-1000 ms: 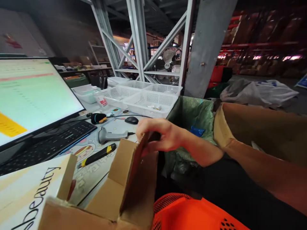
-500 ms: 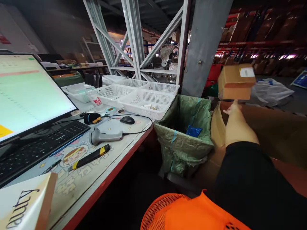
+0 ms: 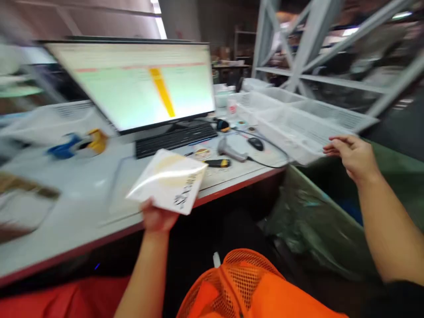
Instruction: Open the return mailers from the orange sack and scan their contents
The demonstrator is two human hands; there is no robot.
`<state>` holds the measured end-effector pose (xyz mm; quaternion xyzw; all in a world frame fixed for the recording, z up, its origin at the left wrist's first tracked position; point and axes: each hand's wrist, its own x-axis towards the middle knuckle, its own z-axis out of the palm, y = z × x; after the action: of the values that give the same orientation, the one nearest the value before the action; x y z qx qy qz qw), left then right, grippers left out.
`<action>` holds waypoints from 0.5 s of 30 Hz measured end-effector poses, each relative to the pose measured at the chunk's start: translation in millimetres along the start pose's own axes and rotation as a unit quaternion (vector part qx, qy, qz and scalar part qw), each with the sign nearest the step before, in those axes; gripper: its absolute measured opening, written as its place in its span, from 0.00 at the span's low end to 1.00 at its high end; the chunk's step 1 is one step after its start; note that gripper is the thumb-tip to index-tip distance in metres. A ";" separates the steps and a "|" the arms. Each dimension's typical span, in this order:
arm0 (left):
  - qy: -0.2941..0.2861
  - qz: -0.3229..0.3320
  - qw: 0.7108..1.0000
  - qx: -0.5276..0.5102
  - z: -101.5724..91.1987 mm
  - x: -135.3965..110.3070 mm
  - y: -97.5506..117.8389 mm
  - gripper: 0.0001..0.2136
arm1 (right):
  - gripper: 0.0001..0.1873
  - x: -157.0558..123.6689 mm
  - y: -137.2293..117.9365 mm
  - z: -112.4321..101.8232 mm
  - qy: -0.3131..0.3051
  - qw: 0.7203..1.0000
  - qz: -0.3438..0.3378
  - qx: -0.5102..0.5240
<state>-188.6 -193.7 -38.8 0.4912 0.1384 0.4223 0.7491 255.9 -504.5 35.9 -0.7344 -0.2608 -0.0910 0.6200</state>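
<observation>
Half a second earlier, the right hand (image 3: 353, 157) was stretched out beside a brown carton in mid-air; now that carton was out of view and the hand was at three o'clock, fingers loosely bent and partly spread, with nothing visible in it. The view had swung left, bringing in the whole monitor (image 3: 132, 84) at ten o'clock. The white box (image 3: 170, 181), cut off at the lower left before, was now just off centre toward eight o'clock, tilted. The left hand (image 3: 159, 216) was closed on its near edge, thumb on top, fingers hidden beneath.

The box blocked one end of the black-and-yellow knife (image 3: 220, 163); the keyboard (image 3: 175, 139) was just beyond it toward twelve. The scanner (image 3: 230, 150) and mouse (image 3: 255, 143) were near two o'clock of the box, before the white trays (image 3: 301, 150). The right hand covered a tray corner; contact was unclear. A green sack (image 3: 308, 221) was at four o'clock, a blurred blue-and-yellow object (image 3: 77, 143) at nine.
</observation>
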 end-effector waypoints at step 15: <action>-0.052 0.182 0.783 0.593 -48.4 -20.3 25.0 0.40 | 0.33 -49.9 -48.0 361.2 -0.328 0.836 -0.068 -0.436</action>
<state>-243.4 -175.3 -44.9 0.8758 0.2302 0.3590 0.2260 121.2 -167.4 -23.0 -0.8958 -0.4314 0.0087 0.1066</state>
